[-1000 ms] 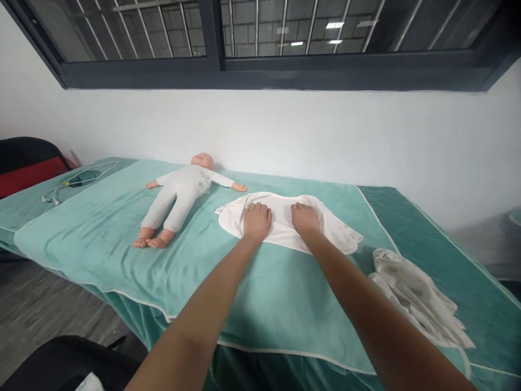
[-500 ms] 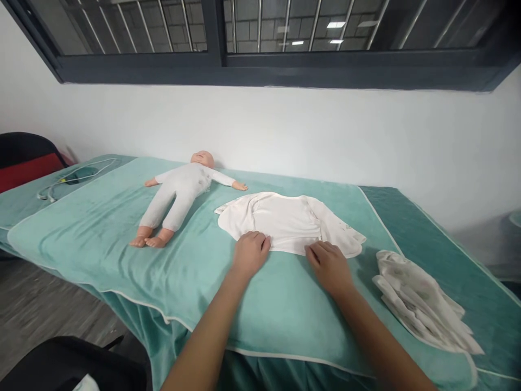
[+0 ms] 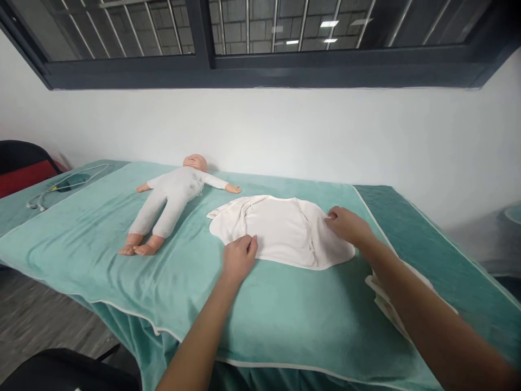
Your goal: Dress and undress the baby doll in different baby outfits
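Note:
A white baby shirt (image 3: 280, 228) lies spread on the green cloth, its long sleeves out to the sides. My left hand (image 3: 240, 255) rests at its lower left edge, fingers curled closed on the hem. At the upper right side, my right hand (image 3: 348, 224) pinches the fabric near the sleeve with thumb and fingers. To the left, a baby doll (image 3: 175, 190) in a white suit lies on its back with its arms spread. Folded white clothes (image 3: 386, 304) lie at the right, partly hidden behind my right forearm.
The green cloth (image 3: 101, 228) covers the table and hangs over its front edge. A cord (image 3: 81, 176) lies at the far left. A black chair (image 3: 61, 369) stands at the lower left. Behind the table are a white wall (image 3: 264, 130) and a barred window.
My right hand has moved from the shirt's lower hem up and right to the sleeve side. The sleeve's outer end has shifted inward. My left hand stays by the hem.

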A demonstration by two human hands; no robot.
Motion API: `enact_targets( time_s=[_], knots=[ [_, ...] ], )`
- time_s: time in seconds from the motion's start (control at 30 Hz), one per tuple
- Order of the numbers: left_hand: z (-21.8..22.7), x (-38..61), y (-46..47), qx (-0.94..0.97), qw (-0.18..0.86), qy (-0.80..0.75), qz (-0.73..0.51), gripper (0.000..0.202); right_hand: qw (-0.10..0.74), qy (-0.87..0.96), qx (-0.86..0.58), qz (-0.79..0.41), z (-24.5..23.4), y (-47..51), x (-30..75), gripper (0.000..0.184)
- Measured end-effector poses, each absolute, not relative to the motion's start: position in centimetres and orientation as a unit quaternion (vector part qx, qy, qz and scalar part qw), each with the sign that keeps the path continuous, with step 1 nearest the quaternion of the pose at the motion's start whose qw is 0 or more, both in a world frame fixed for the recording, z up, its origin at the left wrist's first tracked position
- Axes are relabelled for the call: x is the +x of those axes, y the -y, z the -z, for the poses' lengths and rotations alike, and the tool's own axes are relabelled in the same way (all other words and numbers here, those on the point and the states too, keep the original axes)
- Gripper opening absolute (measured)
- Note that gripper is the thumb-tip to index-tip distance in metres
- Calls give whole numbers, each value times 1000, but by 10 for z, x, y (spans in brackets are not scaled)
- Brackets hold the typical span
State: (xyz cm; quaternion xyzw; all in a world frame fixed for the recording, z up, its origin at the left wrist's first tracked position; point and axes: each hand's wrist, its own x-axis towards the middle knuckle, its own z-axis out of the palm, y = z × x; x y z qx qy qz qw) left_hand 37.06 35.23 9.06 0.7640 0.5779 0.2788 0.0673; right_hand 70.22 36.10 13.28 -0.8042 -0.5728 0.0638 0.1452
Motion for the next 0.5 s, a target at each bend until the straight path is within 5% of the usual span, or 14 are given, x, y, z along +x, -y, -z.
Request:
enact_targets(
  time_s=[0.07,0.17,0.37,0.5],
  knots=[
    [-90,371,-353,765,76,-574,-283,43,62,562,-817,-113,-127,-372,732,25],
    [-91,370,-354,789,87,-534,-292,44,75,579,-779,-228,-117,-367,757,40],
    [-96,369,-353,827,111,-450,-319,41,276,527,-657,-463,-124,-334,774,45],
    [-97,370,-352,827,123,-449,-314,41,472,367,-716,-360,-108,-341,791,44]
  ],
)
